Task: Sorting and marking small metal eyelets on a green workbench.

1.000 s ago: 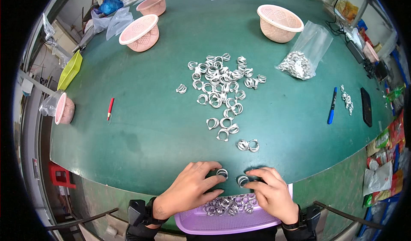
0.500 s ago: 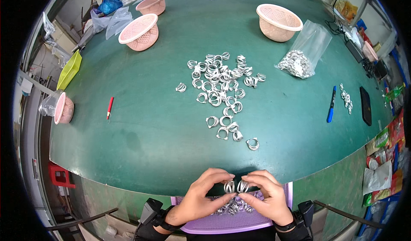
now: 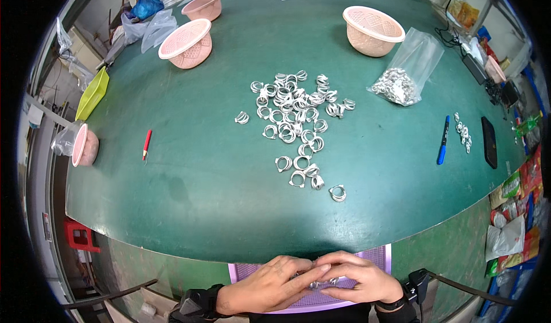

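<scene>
My left hand and my right hand meet over a purple plastic basket at the table's near edge. The fingers of both hands are curled inward, their tips close together or overlapping. Silver metal rings show in the gap beneath them; whether these lie in the basket or in my fingers I cannot tell. What the fingertips grip is hidden. Farther off, a loose heap of similar silver rings spreads over the green table, with a single ring nearest to me.
Pink baskets stand at the far left, another pink basket at the far right. Beside that lies a clear bag of small metal parts. A blue marker, small metal pieces and a black phone lie right; a red pen lies left.
Both hands have come down and together over the basket. The two silver rings, held apart one in each hand before, are no longer distinguishable between the fingers.
</scene>
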A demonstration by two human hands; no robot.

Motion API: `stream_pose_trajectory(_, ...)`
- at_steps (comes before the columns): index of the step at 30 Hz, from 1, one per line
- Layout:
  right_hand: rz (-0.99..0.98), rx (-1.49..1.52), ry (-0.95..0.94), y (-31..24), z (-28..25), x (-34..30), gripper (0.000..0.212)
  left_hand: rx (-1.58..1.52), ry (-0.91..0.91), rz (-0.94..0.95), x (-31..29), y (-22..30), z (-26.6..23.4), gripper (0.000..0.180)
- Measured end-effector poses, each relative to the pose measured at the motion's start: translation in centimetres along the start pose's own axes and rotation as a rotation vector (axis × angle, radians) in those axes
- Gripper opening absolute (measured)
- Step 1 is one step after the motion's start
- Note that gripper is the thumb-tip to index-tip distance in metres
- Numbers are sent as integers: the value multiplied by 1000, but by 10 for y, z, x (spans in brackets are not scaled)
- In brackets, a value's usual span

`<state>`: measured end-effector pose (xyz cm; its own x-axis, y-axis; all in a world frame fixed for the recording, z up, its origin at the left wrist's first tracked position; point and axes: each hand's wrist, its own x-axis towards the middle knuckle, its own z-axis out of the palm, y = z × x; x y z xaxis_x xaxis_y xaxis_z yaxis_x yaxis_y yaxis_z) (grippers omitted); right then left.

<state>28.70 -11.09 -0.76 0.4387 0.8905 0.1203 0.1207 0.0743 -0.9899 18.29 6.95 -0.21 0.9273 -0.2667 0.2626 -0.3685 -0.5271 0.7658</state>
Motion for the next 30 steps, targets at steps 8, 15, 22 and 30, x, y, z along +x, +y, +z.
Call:
stream_pose_trajectory(8, 42, -329, 660, 18, -64, 34, 13, 430, 130, -290, 58, -49, -71, 58)
stream_pose_trajectory(15, -36, -714, 617, 24, -126, 62, 16, 377, 351, -493, 97, -172, -152, 54)
stream_pose_trajectory(22, 112, -792, 385, 25, -165, 93, 26, 236, -17, -361, 150, -200, -153, 53)
stream_pose_trajectory(30, -94, -764, 229, 53, -159, 200, 36, 71, -168, -27, 176, -190, -125, 43)
